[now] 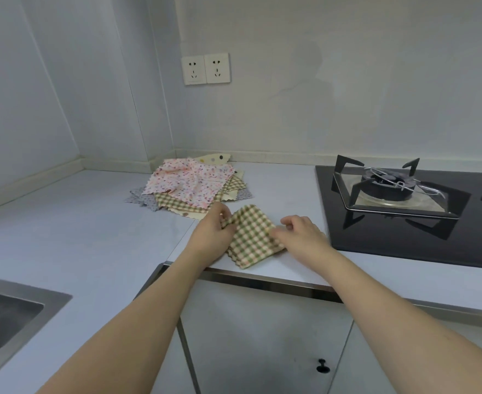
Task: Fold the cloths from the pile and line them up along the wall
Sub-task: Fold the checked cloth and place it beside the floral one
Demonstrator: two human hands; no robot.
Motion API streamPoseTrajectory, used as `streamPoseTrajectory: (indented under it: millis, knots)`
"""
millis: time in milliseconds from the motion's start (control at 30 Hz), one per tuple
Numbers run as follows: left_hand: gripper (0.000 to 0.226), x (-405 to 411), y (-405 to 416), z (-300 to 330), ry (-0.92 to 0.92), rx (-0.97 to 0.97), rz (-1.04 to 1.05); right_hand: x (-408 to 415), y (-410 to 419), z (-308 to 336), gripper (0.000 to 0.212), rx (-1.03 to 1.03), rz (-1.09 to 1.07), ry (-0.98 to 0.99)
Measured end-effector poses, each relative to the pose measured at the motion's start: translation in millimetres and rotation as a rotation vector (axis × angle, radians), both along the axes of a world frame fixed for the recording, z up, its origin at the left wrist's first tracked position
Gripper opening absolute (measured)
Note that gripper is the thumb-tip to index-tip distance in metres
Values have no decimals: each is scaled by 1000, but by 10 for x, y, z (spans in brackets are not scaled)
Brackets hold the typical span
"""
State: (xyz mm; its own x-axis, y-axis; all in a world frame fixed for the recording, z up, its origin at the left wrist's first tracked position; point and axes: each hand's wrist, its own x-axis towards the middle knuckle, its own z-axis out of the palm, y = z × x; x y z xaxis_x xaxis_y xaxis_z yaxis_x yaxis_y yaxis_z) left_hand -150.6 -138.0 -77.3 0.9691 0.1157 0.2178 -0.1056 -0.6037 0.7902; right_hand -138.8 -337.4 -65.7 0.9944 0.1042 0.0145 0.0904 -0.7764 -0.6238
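One green-checked cloth [252, 237] lay apart from one pile [190, 186] of perhaps five or six cloths (overlap hid the exact number). There were two wall sockets [206, 68], one sink [15, 314], one cabinet knob [322, 366].

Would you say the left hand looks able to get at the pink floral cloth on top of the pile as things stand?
Probably yes, once it lets go: the left hand now pinches the checked cloth, but the pink floral cloth lies uncovered on top of the pile just beyond it, with nothing between.
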Motion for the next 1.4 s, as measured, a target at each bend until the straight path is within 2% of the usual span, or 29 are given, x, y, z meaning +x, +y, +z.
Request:
streamPoseTrajectory:
  millis: [133, 267, 367, 433, 500, 600, 733, 867, 1067, 1167, 1400]
  knots:
    - [31, 15, 49, 34, -9, -253, -63, 317, 254, 98, 69, 40, 6, 220]
    - [43, 290, 226, 45, 76, -724, 12, 724, 422, 63, 31, 346, 96, 208]
    - [32, 611, 252, 129, 220, -1023, 116, 986, 517, 58, 27, 537, 101, 203]
    - [21, 768, 133, 231, 326, -1125, 171, 1050, 543, 140, 28, 619, 70, 232]
    - [21, 873, -51, 408, 396, -1075, 240, 1059, 455, 337, 30, 660, 20, 271]
    - [29, 889, -437, 866, 379, -808, 320, 975, 182, 877, 27, 664, -55, 318]
    - [22, 675, -1110, 1783, 235, -518, 302, 704, -350, 1655, 34, 584, -179, 264]
    - [22, 532, -1684, 2296, 240, -386, 185, 354, -904, 2036, 30, 543, -287, 155]
    - [19, 554, -2289, 2334, 235, -297, 50, 196, -1529, 2072, 34, 550, -418, 125]
    - [20, 667, -2691, 2271, 254, -232, -44, 177, -1922, 2070, 27, 566, -521, 111]
    - [21, 877, -4067, 2190, 293, -234, -148, 255, -3242, 1973, 33, 670, -663, 141]
